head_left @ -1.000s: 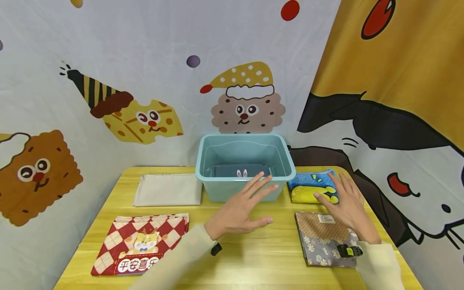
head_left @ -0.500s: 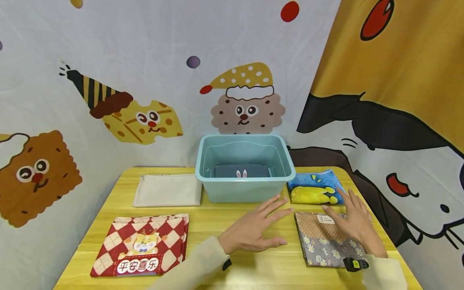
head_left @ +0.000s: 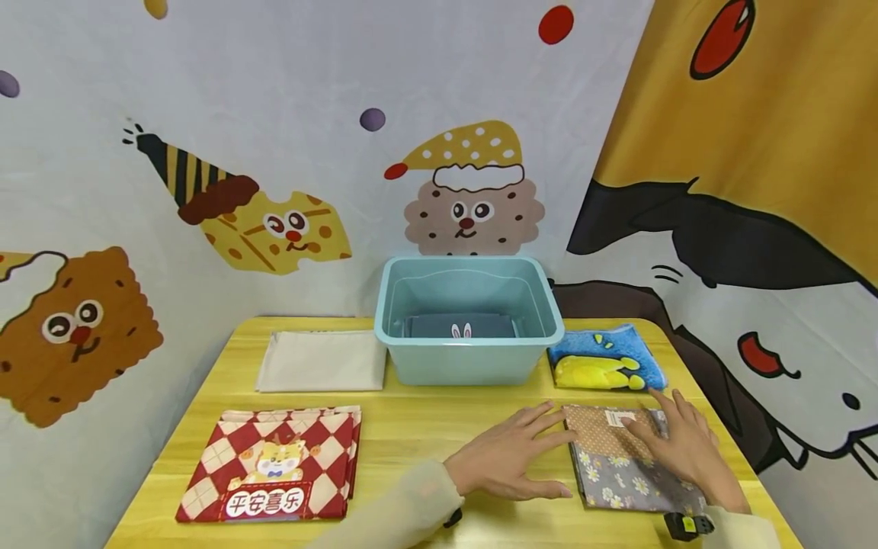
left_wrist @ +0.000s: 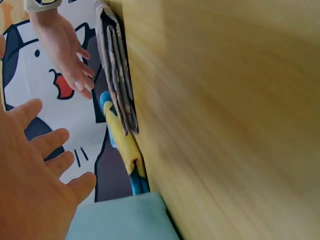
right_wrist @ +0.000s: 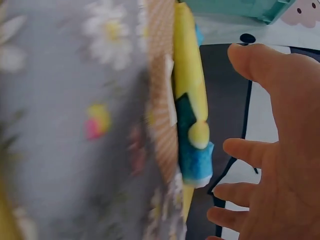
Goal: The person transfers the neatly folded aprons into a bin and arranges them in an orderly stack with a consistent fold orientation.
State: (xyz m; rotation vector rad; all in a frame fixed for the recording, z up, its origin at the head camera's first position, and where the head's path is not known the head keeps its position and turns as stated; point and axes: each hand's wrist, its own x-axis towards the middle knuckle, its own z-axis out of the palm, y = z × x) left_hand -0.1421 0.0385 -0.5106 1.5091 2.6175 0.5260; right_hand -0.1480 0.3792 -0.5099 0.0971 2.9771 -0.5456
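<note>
A folded cloth point(head_left: 620, 473) with brown dots and grey daisies lies at the front right of the table. Over its right part hovers my right hand point(head_left: 693, 450), fingers spread and holding nothing; a gap shows between hand and cloth in the right wrist view. To the left of that cloth my left hand point(head_left: 511, 457) hangs above the table, fingers extended and apart from it. Behind the daisy cloth sits a folded blue and yellow towel point(head_left: 604, 362). A pale blue bin point(head_left: 469, 362) stands at the back middle, with a dark folded cloth point(head_left: 425, 326) bearing rabbit ears inside.
On the left, a folded red and cream checked cloth point(head_left: 281, 457) lies near the front, and a folded off-white cloth point(head_left: 322, 362) behind it. The wooden table point(head_left: 411, 435) ends at a printed curtain point(head_left: 309, 137).
Both hands have moved toward the front and to the right. My right hand has gone from over the blue and yellow towel to over the daisy cloth. The cloths stay in place.
</note>
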